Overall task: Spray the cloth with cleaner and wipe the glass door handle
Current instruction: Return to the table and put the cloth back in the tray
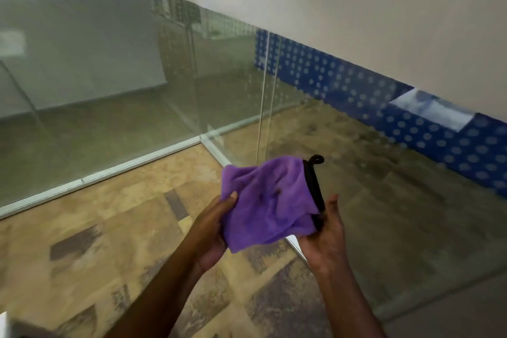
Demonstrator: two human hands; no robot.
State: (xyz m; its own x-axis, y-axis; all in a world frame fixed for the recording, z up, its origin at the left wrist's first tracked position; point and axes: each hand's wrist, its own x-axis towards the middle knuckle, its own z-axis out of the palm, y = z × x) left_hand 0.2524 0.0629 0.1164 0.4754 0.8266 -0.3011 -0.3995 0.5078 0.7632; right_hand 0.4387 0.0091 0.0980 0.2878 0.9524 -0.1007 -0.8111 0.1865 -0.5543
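Observation:
A purple cloth is spread against the black door handle, which stands upright on the glass door. My left hand grips the cloth's left side, thumb on top. My right hand holds the cloth's lower right corner around the bottom of the handle, fingers raised beside it. Only the handle's curled top and right edge show past the cloth. No spray bottle is in view.
Glass partitions with a metal floor track run from the left to a corner ahead. A blue dotted film band crosses the glass on the right. Patterned tan and grey flooring lies below.

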